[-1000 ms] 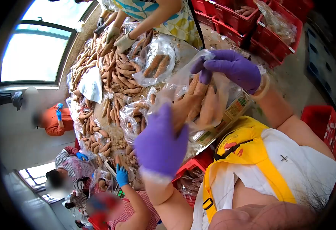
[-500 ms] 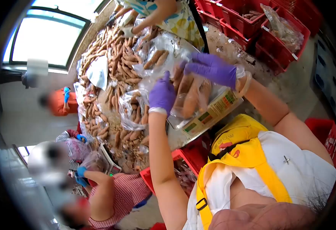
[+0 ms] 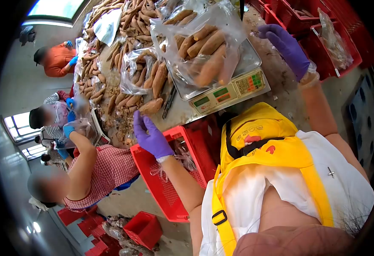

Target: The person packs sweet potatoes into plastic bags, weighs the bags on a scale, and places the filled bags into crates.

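Observation:
A clear plastic bag (image 3: 233, 30) of sweet potatoes (image 3: 214, 64) lies on the metal pan of a digital scale (image 3: 227, 93). Beyond its right side my right hand (image 3: 285, 53), in a purple glove, is raised with the fingers stretched out and nothing in them. My left hand (image 3: 153, 138), gloved the same way, is open above the rim of a red crate (image 3: 170, 192), close to a loose sweet potato (image 3: 151, 106). Neither hand touches the bag. A dark, pen-like tool (image 3: 169, 102) rests on the table left of the scale.
Sweet potatoes (image 3: 131, 25) are heaped along the table, with another filled bag (image 3: 138, 70) among them. Co-workers in blue gloves stand along the left side, one in a checked top (image 3: 103, 170). Red crates (image 3: 338, 47) line the right; another red crate (image 3: 143, 230) sits on the floor.
Both hands have let go of the bagged sweet potatoes on the scale. My left hand moved left and down over the crate, my right hand right and up. The camera view has shifted.

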Demonstrator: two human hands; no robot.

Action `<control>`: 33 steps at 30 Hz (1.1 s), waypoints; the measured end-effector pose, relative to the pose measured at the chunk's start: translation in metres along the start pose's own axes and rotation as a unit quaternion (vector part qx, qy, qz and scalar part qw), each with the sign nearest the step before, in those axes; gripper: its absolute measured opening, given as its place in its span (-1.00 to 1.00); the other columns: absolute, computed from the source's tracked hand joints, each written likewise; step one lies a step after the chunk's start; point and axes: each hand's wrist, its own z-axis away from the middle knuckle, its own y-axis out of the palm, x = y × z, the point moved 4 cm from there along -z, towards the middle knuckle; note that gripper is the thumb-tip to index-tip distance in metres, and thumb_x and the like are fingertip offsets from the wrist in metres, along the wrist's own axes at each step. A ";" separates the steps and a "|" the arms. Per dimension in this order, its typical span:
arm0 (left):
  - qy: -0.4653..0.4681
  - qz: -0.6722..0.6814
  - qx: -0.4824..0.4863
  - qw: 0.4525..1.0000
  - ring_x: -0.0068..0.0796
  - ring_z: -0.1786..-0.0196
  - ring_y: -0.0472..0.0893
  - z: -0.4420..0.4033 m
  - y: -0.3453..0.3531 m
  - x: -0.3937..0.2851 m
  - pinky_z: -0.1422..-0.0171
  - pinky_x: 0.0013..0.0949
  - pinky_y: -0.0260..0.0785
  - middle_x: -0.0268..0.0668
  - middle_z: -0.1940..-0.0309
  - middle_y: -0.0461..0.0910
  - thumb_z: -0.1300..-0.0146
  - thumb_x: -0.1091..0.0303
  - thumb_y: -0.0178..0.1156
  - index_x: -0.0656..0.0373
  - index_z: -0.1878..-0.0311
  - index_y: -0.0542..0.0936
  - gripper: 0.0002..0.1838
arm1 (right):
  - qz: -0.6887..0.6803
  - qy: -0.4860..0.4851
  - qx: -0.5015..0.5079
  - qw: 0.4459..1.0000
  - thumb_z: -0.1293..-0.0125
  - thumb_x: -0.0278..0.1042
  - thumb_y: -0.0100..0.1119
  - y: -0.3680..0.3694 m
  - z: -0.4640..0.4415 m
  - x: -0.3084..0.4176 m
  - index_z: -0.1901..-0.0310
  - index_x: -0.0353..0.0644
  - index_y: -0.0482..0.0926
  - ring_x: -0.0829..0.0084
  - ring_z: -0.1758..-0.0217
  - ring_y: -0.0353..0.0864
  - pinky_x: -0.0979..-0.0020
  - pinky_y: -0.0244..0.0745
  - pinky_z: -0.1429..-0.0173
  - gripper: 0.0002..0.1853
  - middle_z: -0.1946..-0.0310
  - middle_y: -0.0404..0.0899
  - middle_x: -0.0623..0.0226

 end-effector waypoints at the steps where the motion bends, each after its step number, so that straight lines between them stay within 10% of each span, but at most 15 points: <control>1: -0.017 0.012 -0.001 1.000 -0.49 -0.01 0.52 0.009 -0.001 0.009 -0.15 -0.43 0.34 -0.21 -0.02 0.54 -0.36 0.47 0.05 0.35 -0.18 0.44 -0.65 | 0.001 0.001 0.005 1.000 -0.37 -0.05 0.10 -0.002 0.002 -0.001 -0.06 -0.22 0.48 0.62 -0.08 0.43 0.54 0.28 -0.21 -0.58 0.06 0.52 0.43; 7: -0.143 0.000 0.031 0.989 -0.52 0.02 0.50 0.052 -0.003 0.039 -0.11 -0.44 0.35 -0.23 0.00 0.55 -0.36 0.44 0.07 0.29 -0.18 0.46 -0.65 | -0.046 0.034 -0.026 0.998 -0.36 -0.11 0.12 -0.013 0.012 0.000 -0.10 -0.28 0.44 0.56 -0.08 0.47 0.52 0.29 -0.22 -0.56 0.04 0.52 0.37; 14: 0.229 -0.134 0.056 0.962 -0.18 -0.22 0.43 -0.027 0.109 -0.114 -0.24 -0.19 0.26 -0.01 -0.17 0.43 -0.08 0.16 0.40 0.38 -0.35 0.16 -0.11 | 0.376 -0.186 -0.111 0.901 -0.26 -0.01 0.19 0.052 -0.023 0.075 -0.02 -0.36 0.48 0.22 -0.03 0.55 0.29 0.40 -0.13 -0.47 0.07 0.58 0.09; 16: 0.241 -0.202 0.010 0.949 -0.16 -0.11 0.51 -0.059 0.136 -0.115 -0.17 -0.21 0.33 -0.01 -0.06 0.52 -0.14 0.19 0.34 0.40 -0.26 0.30 -0.28 | 0.304 -0.081 -0.070 0.947 -0.28 -0.10 0.17 0.065 -0.045 0.060 0.02 -0.34 0.51 0.32 0.02 0.54 0.33 0.42 -0.09 -0.57 0.14 0.59 0.16; 18: -0.068 0.178 0.259 0.947 -0.18 0.08 0.59 -0.102 0.174 -0.068 -0.06 -0.26 0.41 -0.04 0.16 0.61 -0.17 0.24 0.29 0.42 -0.07 0.49 -0.50 | 0.220 0.012 -0.026 0.975 -0.31 -0.20 0.14 0.075 -0.065 0.048 0.06 -0.32 0.54 0.42 0.07 0.53 0.36 0.43 -0.06 -0.66 0.22 0.61 0.23; 20: -0.233 0.463 0.349 0.781 -0.37 0.31 0.57 -0.112 0.170 -0.094 0.11 -0.37 0.41 -0.16 0.40 0.62 -0.19 0.43 0.14 0.41 0.21 0.60 -0.79 | -0.174 0.038 0.149 0.973 -0.33 -0.32 0.05 0.092 -0.073 0.060 0.12 -0.31 0.59 0.45 0.16 0.55 0.43 0.43 -0.01 -0.76 0.30 0.62 0.27; 24: -0.062 0.410 0.406 0.815 -0.44 0.32 0.56 -0.141 0.147 -0.172 0.14 -0.46 0.38 -0.18 0.35 0.64 -0.11 0.56 -0.09 0.45 0.20 0.60 -0.71 | -0.230 -0.073 0.183 0.953 -0.30 -0.44 -0.01 0.115 -0.088 0.119 0.20 -0.29 0.59 0.53 0.23 0.59 0.45 0.47 0.11 -0.82 0.30 0.63 0.24; 27: 0.011 0.342 0.393 0.854 -0.45 0.18 0.61 -0.153 0.136 -0.174 0.07 -0.45 0.41 -0.18 0.13 0.65 0.02 0.73 -0.07 0.40 -0.01 0.58 -0.52 | 0.113 -0.141 0.051 0.982 -0.27 -0.47 0.06 0.117 -0.109 0.119 0.14 -0.32 0.58 0.55 0.18 0.59 0.53 0.48 0.02 -0.82 0.31 0.61 0.35; 30: -0.059 0.333 0.423 0.841 -0.49 0.19 0.63 -0.142 0.136 -0.144 0.17 -0.51 0.42 -0.23 0.13 0.64 -0.10 0.65 0.07 0.34 -0.10 0.54 -0.57 | -0.153 -0.170 0.047 0.972 -0.30 -0.44 0.08 0.133 -0.114 0.084 0.01 -0.27 0.53 0.50 0.18 0.59 0.52 0.50 -0.01 -0.75 0.25 0.59 0.31; 33: -0.138 0.341 0.531 0.763 -0.55 0.28 0.60 -0.128 0.152 -0.118 0.28 -0.53 0.38 -0.29 0.19 0.64 -0.15 0.51 0.21 0.34 -0.02 0.57 -0.66 | -0.010 -0.145 0.170 0.975 -0.26 -0.49 0.09 0.156 -0.109 0.076 0.19 -0.25 0.55 0.51 0.30 0.55 0.48 0.48 0.17 -0.88 0.37 0.55 0.34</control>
